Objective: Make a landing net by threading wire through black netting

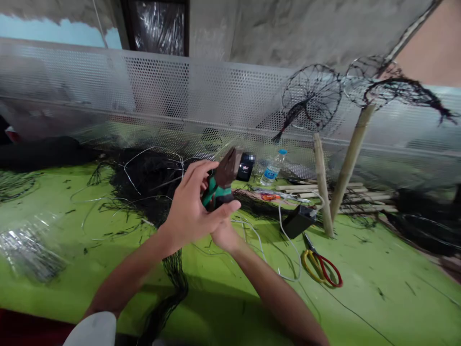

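Observation:
Pliers (227,168) with green and black handles point up at the middle of the view, their dark jaws uppermost. My left hand (190,206) is closed around the handles, its thumb in front and its fingers curved at the far side. My right hand (223,234) is just behind and below it, against the left palm, and its fingers are mostly hidden. Whether the right hand also grips the handles cannot be made out. Below my left wrist, a bundle of black netting (175,276) runs to the near table edge.
The green table (374,298) bears a black netting heap (144,178), scissors (320,266), a black box (298,221) with a white cable, a water bottle (272,168) and silvery strips (32,250). Two upright sticks (349,161) stand right, near wire hoops with netting (311,96).

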